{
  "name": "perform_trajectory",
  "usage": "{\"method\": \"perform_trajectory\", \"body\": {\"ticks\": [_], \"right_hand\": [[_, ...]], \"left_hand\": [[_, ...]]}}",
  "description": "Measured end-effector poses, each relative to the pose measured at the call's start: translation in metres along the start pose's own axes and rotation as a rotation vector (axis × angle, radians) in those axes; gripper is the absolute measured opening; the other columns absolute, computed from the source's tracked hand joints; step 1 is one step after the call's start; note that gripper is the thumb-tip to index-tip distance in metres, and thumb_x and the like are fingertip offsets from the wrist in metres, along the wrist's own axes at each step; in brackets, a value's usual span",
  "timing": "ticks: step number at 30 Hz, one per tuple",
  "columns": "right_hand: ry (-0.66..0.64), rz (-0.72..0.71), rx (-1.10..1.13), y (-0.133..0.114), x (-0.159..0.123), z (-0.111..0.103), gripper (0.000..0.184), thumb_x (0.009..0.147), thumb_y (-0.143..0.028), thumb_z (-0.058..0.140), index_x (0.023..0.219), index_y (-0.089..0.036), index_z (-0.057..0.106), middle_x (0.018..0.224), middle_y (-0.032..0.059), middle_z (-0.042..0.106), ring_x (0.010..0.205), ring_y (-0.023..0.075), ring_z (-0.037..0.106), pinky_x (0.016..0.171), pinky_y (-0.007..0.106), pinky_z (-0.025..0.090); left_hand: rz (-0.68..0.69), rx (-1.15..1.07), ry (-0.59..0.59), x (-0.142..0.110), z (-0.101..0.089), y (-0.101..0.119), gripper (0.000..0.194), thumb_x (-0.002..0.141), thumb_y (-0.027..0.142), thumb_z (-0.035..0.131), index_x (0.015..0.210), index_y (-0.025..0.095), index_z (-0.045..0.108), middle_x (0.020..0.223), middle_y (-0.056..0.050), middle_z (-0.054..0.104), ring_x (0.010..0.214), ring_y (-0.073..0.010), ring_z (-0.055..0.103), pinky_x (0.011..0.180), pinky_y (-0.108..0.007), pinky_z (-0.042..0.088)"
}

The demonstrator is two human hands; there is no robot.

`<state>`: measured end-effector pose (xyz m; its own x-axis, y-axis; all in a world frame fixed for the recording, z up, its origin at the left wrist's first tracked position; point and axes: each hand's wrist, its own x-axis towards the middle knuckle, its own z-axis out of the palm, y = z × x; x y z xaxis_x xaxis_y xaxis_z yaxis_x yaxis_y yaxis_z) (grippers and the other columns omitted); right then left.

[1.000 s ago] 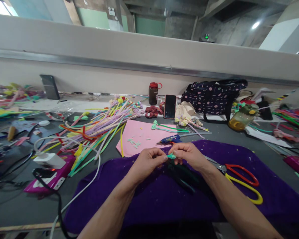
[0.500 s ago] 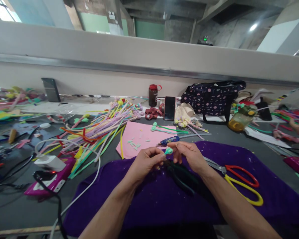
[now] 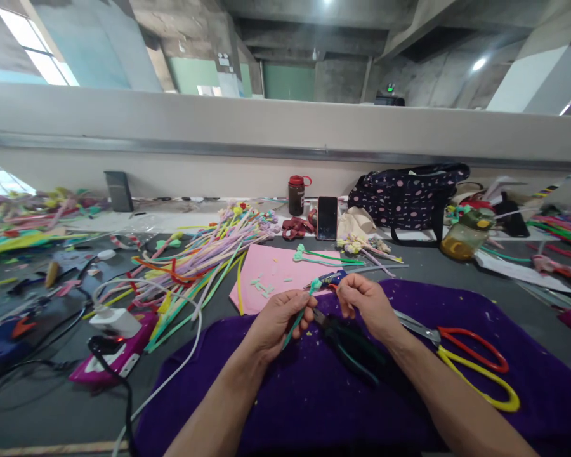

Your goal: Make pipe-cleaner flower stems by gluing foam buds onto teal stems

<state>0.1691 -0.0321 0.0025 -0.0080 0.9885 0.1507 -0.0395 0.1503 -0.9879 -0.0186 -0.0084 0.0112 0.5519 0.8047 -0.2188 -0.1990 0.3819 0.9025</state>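
My left hand [image 3: 288, 317] is closed around the green stem of a small mint-green pipe-cleaner flower [image 3: 315, 285], whose head pokes up above the fingertips. The stem [image 3: 292, 331] slants down below the palm. My right hand [image 3: 364, 298] is a little to the right, thumb and fingers pinched together; a small orange-red bit shows at its fingertips, too small to name. Under the hands, dark-handled pliers [image 3: 349, 352] lie on a purple cloth [image 3: 276, 393]. Just behind the fingers is a blue-handled pointed tool [image 3: 333, 277], partly covered.
Scissors [image 3: 476, 362] with red and yellow handles lie at right. Pink sheet [image 3: 261, 263] holds green snippets and green-stemmed pieces [image 3: 323, 256]. Pipe cleaners [image 3: 195, 260], a power strip [image 3: 124, 355] and a white cable are left. Phone [image 3: 327, 219], bottles [image 3: 296, 195] and a bag [image 3: 404, 197] stand behind.
The view has tilted up slightly. My left hand has turned, so the flower's stem now shows below it. The right hand has moved slightly away from the flower, fingers now pinched.
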Motion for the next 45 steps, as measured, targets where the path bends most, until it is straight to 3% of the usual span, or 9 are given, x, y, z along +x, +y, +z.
{"method": "perform_trajectory", "body": {"ticks": [8,20,29,34,45], "right_hand": [[-0.048,0.037,-0.089,0.003,-0.002,0.005,0.022,0.079,-0.035,0.054,0.066,-0.017,0.051,0.044,-0.0053,0.050,0.038,0.0078,0.043,0.040,0.019,0.031],[-0.092,0.063,-0.141,0.006,-0.004,0.012,0.015,0.074,-0.030,0.058,0.073,-0.015,0.058,0.056,-0.0046,0.054,0.041,0.0060,0.046,0.039,0.017,0.031],[0.005,-0.108,-0.086,-0.007,-0.012,0.012,0.009,0.073,-0.023,0.061,0.079,-0.017,0.063,0.057,-0.0043,0.055,0.045,0.0069,0.049,0.041,0.017,0.037],[-0.026,-0.211,-0.034,-0.016,-0.021,0.015,0.011,0.072,-0.022,0.063,0.082,-0.017,0.064,0.063,-0.0022,0.058,0.049,0.0075,0.051,0.046,0.018,0.041],[-0.023,-0.179,-0.060,-0.016,-0.020,0.015,0.012,0.073,-0.028,0.063,0.076,-0.016,0.061,0.058,-0.0029,0.057,0.046,0.0072,0.048,0.044,0.018,0.039]], "left_hand": [[0.003,-0.209,-0.030,-0.006,0.002,0.005,0.019,0.074,0.031,0.059,0.074,0.013,0.058,0.052,0.003,0.053,0.038,-0.0037,0.043,0.029,-0.012,0.027],[0.054,-0.173,-0.030,-0.004,0.001,0.003,0.018,0.074,0.028,0.059,0.078,0.010,0.060,0.053,0.001,0.057,0.037,-0.0055,0.049,0.030,-0.013,0.034],[0.026,-0.014,-0.113,-0.004,0.000,-0.002,0.022,0.076,0.034,0.059,0.077,0.012,0.059,0.055,0.000,0.058,0.041,-0.0057,0.050,0.034,-0.013,0.034],[0.066,0.126,-0.097,-0.004,0.002,-0.005,0.023,0.075,0.035,0.060,0.076,0.012,0.059,0.055,-0.001,0.057,0.042,-0.0056,0.049,0.036,-0.013,0.034],[0.063,0.225,-0.086,-0.002,0.004,-0.004,0.023,0.077,0.036,0.057,0.075,0.013,0.058,0.056,0.000,0.057,0.045,-0.0064,0.049,0.039,-0.014,0.036]]}}
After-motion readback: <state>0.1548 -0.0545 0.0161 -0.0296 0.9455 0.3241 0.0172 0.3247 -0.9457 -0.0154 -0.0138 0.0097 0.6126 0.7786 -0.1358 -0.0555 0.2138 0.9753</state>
